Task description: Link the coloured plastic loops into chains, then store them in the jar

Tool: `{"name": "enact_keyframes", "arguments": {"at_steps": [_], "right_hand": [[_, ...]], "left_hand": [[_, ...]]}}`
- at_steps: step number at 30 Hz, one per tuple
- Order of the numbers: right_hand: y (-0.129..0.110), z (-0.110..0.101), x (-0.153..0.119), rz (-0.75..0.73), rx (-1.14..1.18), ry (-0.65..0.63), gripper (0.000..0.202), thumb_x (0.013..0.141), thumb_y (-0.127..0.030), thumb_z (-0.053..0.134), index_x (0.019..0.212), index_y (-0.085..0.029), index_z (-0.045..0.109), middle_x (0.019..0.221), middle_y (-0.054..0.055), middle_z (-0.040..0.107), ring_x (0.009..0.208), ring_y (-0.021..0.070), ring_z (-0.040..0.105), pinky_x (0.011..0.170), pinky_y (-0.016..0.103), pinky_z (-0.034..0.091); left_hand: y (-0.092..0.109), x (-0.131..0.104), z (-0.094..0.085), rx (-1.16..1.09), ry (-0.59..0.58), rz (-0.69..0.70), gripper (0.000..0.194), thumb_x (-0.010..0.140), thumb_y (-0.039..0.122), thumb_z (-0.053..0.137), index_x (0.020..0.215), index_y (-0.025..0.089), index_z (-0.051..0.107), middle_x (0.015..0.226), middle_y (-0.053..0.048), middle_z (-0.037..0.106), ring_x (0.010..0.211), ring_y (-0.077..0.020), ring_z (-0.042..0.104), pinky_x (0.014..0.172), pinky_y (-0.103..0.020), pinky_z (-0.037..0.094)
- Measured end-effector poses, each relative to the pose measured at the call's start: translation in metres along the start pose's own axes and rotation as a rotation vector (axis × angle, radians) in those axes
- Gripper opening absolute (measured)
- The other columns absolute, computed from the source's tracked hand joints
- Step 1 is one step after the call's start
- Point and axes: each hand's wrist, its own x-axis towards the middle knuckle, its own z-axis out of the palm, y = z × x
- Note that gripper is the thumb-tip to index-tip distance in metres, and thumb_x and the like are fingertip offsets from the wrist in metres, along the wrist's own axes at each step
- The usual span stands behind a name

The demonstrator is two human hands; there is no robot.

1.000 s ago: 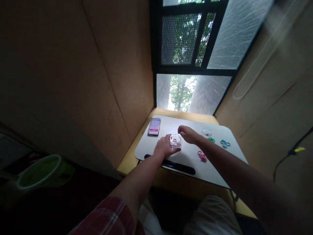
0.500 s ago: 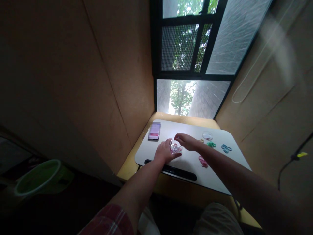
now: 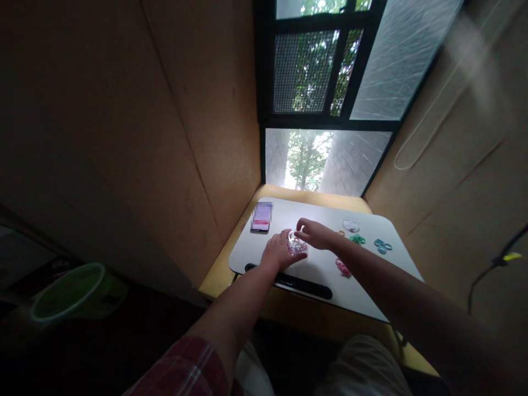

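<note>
A clear round container [image 3: 296,248] stands on the white lap table [image 3: 247,250], with pinkish loops visible inside it. My left hand [image 3: 277,252] curls around its left and near sides, gripping it. At the container's mouth, the fingers of my right hand [image 3: 313,233] are pinched together over the far rim; what is between them is too small to make out. Right of my hands lie small piles of bands that look like hair ties: pink bands [image 3: 342,268], green bands [image 3: 357,239] and blue bands [image 3: 383,246]. A yellowish band [image 3: 341,233] is partly hidden by my right wrist.
A clear round lid [image 3: 350,225] lies toward the table's back. At the back left is a phone [image 3: 261,216]. The black slot strip [image 3: 305,286] runs along the near edge. A green basket [image 3: 70,294] stands low at left; a window [image 3: 325,159] is beyond.
My right fingers have lifted slightly at the container's rim. My left hand keeps its hold on the container. The whole view has shifted a little.
</note>
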Motion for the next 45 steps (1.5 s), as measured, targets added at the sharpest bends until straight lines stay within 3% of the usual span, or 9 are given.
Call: {"name": "enact_keyframes", "arguments": {"at_steps": [2, 8, 14, 19, 27, 32, 39, 45], "right_hand": [[0.003, 0.000, 0.000, -0.007, 0.026, 0.001, 0.012, 0.088, -0.026, 0.055, 0.097, -0.018, 0.057, 0.064, -0.003, 0.059, 0.056, 0.0130, 0.049, 0.053, 0.023, 0.031], [0.017, 0.001, 0.006, -0.016, 0.024, 0.116, 0.021, 0.075, -0.004, 0.047, 0.088, -0.018, 0.056, 0.084, 0.003, 0.062, 0.073, 0.0147, 0.051, 0.063, 0.024, 0.037], [0.023, 0.000, 0.007, -0.055, 0.041, 0.180, 0.019, 0.079, -0.005, 0.045, 0.086, -0.018, 0.058, 0.085, 0.004, 0.065, 0.075, 0.0156, 0.054, 0.068, 0.026, 0.040], [0.018, -0.002, 0.004, -0.098, 0.079, 0.181, 0.028, 0.079, -0.001, 0.042, 0.096, -0.018, 0.056, 0.080, 0.001, 0.067, 0.068, 0.0129, 0.056, 0.065, 0.023, 0.040], [0.017, 0.002, 0.005, -0.076, 0.117, 0.190, 0.022, 0.091, -0.012, 0.037, 0.105, -0.018, 0.054, 0.072, 0.000, 0.065, 0.063, 0.0133, 0.053, 0.062, 0.024, 0.039], [0.005, 0.002, 0.007, -0.059, -0.046, 0.143, 0.023, 0.094, -0.014, 0.039, 0.107, -0.017, 0.058, 0.100, 0.009, 0.069, 0.083, 0.0156, 0.059, 0.073, 0.025, 0.042], [-0.009, 0.001, 0.005, -0.023, -0.126, 0.031, 0.023, 0.087, -0.015, 0.050, 0.105, -0.017, 0.064, 0.088, 0.008, 0.071, 0.072, 0.0171, 0.058, 0.061, 0.024, 0.035], [-0.005, 0.001, 0.006, -0.024, -0.142, -0.028, 0.026, 0.083, -0.005, 0.052, 0.100, -0.018, 0.068, 0.096, 0.009, 0.073, 0.079, 0.0175, 0.063, 0.065, 0.023, 0.040]], "left_hand": [[0.000, 0.000, 0.000, -0.002, 0.003, 0.001, 0.090, 0.067, 0.074, 0.070, 0.136, 0.023, 0.042, 0.120, -0.011, 0.063, 0.110, -0.0315, 0.058, 0.092, -0.040, 0.044], [0.002, 0.000, -0.001, 0.003, 0.004, -0.002, 0.088, 0.066, 0.069, 0.074, 0.135, 0.024, 0.042, 0.120, -0.010, 0.063, 0.108, -0.0306, 0.059, 0.092, -0.038, 0.044], [0.003, -0.001, -0.003, -0.004, -0.010, -0.012, 0.088, 0.066, 0.069, 0.074, 0.135, 0.023, 0.042, 0.124, -0.011, 0.061, 0.111, -0.0310, 0.058, 0.093, -0.038, 0.043], [0.003, -0.002, -0.002, -0.005, -0.018, -0.029, 0.090, 0.067, 0.069, 0.073, 0.138, 0.024, 0.040, 0.126, -0.011, 0.060, 0.114, -0.0315, 0.056, 0.096, -0.039, 0.042], [0.002, -0.001, -0.001, -0.005, -0.020, -0.041, 0.093, 0.066, 0.072, 0.073, 0.138, 0.023, 0.041, 0.124, -0.012, 0.061, 0.114, -0.0316, 0.057, 0.096, -0.039, 0.042], [0.005, -0.002, -0.005, -0.002, -0.032, -0.057, 0.091, 0.067, 0.070, 0.073, 0.139, 0.024, 0.041, 0.125, -0.011, 0.061, 0.114, -0.0315, 0.057, 0.096, -0.039, 0.042], [0.007, -0.002, -0.007, -0.002, -0.052, -0.061, 0.090, 0.067, 0.070, 0.072, 0.137, 0.023, 0.041, 0.127, -0.012, 0.060, 0.117, -0.0322, 0.056, 0.096, -0.039, 0.042], [0.009, -0.003, -0.011, -0.004, -0.064, -0.076, 0.089, 0.067, 0.072, 0.072, 0.137, 0.024, 0.043, 0.127, -0.012, 0.061, 0.117, -0.0330, 0.056, 0.096, -0.040, 0.042]]}}
